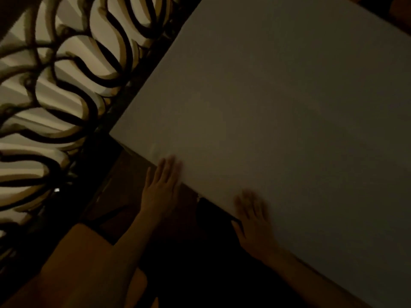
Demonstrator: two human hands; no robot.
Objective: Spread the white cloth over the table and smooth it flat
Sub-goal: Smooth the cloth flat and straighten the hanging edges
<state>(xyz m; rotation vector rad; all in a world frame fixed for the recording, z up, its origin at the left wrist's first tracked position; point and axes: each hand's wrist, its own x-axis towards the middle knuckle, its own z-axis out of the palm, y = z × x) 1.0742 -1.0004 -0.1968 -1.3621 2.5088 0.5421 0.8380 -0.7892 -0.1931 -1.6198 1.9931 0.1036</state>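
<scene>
**Cloth pressed at the near table edge**

The cloth [278, 107] is seen spread over the table, covering the whole top that shows; the table itself is hidden beneath it. Its surface appears flat and smooth in the dim light, with only faint ripples near the near-left corner. The near edge runs diagonally from the left corner down toward the lower right.

The left hand [161, 190] is laid open at that edge, fingers extended and together, the fingertips resting on the cloth while the palm lies off the edge. The right hand [253, 218] is placed flat on the cloth just beside the edge, fingers spread; it is blurred, so finer detail cannot be told. Nothing is gripped by either hand.

A dark scrollwork screen [66, 90] with pale backing is seen left of the table.
</scene>
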